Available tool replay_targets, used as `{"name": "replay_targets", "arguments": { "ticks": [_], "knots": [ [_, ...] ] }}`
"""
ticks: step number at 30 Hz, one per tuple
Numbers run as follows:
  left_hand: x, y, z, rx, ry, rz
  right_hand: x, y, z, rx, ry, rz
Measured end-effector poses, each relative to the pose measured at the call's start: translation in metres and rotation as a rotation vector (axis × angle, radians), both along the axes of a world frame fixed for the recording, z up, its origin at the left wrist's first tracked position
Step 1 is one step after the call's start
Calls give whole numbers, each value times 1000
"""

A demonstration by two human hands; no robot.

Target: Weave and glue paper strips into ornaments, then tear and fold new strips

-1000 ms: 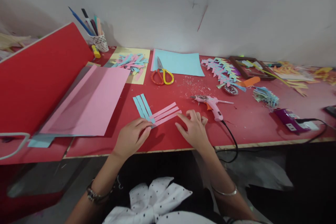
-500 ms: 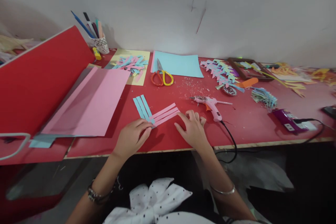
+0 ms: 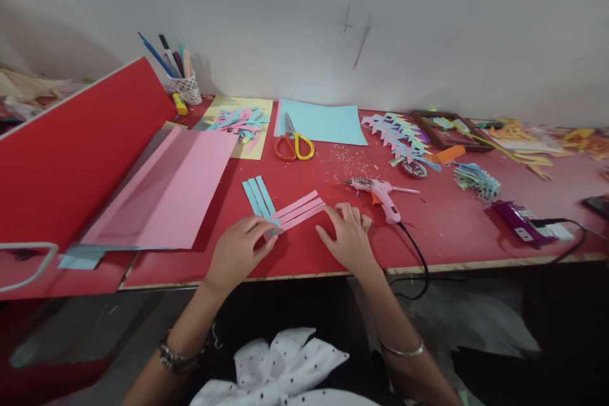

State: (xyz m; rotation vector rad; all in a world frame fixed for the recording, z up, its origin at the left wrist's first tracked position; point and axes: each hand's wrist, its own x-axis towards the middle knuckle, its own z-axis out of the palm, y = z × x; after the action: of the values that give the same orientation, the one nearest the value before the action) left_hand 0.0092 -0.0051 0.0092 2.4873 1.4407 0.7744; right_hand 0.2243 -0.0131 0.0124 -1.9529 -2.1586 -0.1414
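Three light blue paper strips (image 3: 257, 195) and three pink paper strips (image 3: 301, 208) meet at a corner on the red table, forming a V. My left hand (image 3: 238, 247) is at that corner, its forefinger and thumb closed on the overlapping ends. The fingers partly hide how the strips cross. My right hand (image 3: 348, 236) rests by the far end of the pink strips, forefinger tip at the lowest strip, thumb spread away, holding nothing. A pink glue gun (image 3: 379, 193) lies just beyond my right hand, its cord running over the table edge.
Behind the strips lie scissors (image 3: 294, 146), a light blue sheet (image 3: 328, 122) and cut paper bits (image 3: 240, 122). Pink sheets (image 3: 166, 190) and a raised red board (image 3: 80, 165) are on the left. A purple power box (image 3: 522, 223) sits right.
The view has tilted up slightly, so the table things sit a little lower. Both hands stay nearly in place, and more of the strips' ends shows by my left fingertips.
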Motion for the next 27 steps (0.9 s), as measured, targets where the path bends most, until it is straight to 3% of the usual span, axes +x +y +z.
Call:
{"name": "replay_targets", "arguments": {
  "ticks": [5, 9, 12, 18, 27],
  "knots": [
    [0, 2, -6, 57, 77, 186, -11, -1, 3, -5, 87, 42],
    [0, 4, -8, 39, 75, 154, -32, 2, 7, -58, 157, 250],
    [-1, 4, -11, 56, 70, 129, -43, 6, 9, -102, 150, 328],
    [-5, 5, -12, 79, 80, 160, -43, 3, 11, -111, 126, 287],
    [1, 13, -1, 4, 154, 229, -52, -8, 9, -109, 158, 258]
  ]
}}
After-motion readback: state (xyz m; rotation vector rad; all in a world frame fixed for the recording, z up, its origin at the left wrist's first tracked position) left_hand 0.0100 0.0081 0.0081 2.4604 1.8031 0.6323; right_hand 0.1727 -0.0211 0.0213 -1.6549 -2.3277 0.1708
